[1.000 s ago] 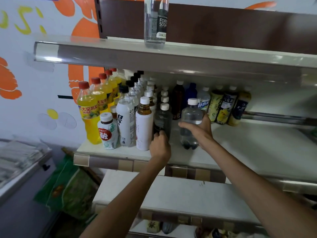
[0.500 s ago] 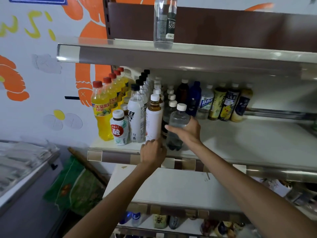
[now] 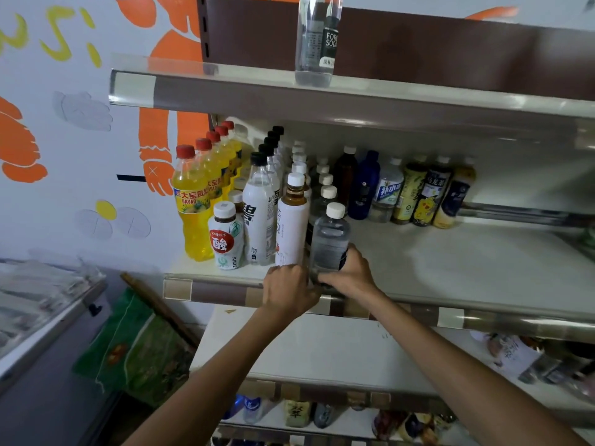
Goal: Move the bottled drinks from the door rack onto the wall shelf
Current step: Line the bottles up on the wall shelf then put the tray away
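Wall [image 3: 48,220]: pale, painted with orange and yellow shapes, left of the shelving.
Middle shelf [image 3: 450,272]: white wall shelf with a brown-and-beige strip along its front edge; bottles crowd its left half and back edge, and its right half is bare.
Upper shelf [image 3: 225,94]: carries one tall clear soda bottle [image 3: 315,43], upright near its front edge.
Lower shelf [image 3: 322,349]: white, below the middle shelf.
Yellow soda bottles [image 3: 191,204]: red-capped, in a row running from the middle shelf's front left corner to the back.
Black-capped bottles [image 3: 259,214]: a second row just right of the yellow one.
Tall white bottle [image 3: 291,230]: white cap, brown neck, at the front edge.
Back row [image 3: 415,191]: mixed bottles along the back edge, near the middle.
Small juice bottle [image 3: 225,239]: red label, at the front edge between the first two rows.
Clear bottle [image 3: 330,239]: white cap, upright at the front edge, just right of the tall white bottle.
Right hand [image 3: 351,278]: fingers wrapped round the clear bottle's lower part.
Left hand [image 3: 288,292]: back to the camera, fingers curled at the front edge beside the clear bottle's base; whether it grasps anything cannot be told.
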{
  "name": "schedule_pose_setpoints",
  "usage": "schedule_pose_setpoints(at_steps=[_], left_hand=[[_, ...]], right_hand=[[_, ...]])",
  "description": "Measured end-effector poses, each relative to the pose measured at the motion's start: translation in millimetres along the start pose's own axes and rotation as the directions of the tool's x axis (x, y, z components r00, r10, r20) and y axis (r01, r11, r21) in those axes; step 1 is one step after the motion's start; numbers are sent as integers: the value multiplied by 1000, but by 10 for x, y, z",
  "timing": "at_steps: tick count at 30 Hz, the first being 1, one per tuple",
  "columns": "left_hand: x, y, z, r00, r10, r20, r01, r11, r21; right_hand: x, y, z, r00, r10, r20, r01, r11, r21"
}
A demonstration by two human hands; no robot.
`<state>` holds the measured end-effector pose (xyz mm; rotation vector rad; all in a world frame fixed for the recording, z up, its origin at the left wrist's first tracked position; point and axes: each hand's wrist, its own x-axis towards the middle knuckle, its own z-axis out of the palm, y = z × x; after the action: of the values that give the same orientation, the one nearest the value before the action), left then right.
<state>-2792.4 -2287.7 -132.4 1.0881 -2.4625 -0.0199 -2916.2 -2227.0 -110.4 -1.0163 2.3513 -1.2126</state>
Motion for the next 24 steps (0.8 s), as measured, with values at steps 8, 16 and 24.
schedule_pose_setpoints(at_steps=[8, 16, 24], left_hand=[[3, -2, -15, 1000, 26, 5, -26, 1000, -6], [-16, 38, -23, 999, 39, 27, -39, 999, -3], [-48, 44, -24, 997, 29, 75, -28, 999, -19]], right_hand=[[92, -120, 60, 999, 51, -6, -51, 998, -22], [9, -130, 133, 996, 32, -84, -40, 994, -106], [-42, -111, 4, 994, 81, 77, -70, 987, -143]])
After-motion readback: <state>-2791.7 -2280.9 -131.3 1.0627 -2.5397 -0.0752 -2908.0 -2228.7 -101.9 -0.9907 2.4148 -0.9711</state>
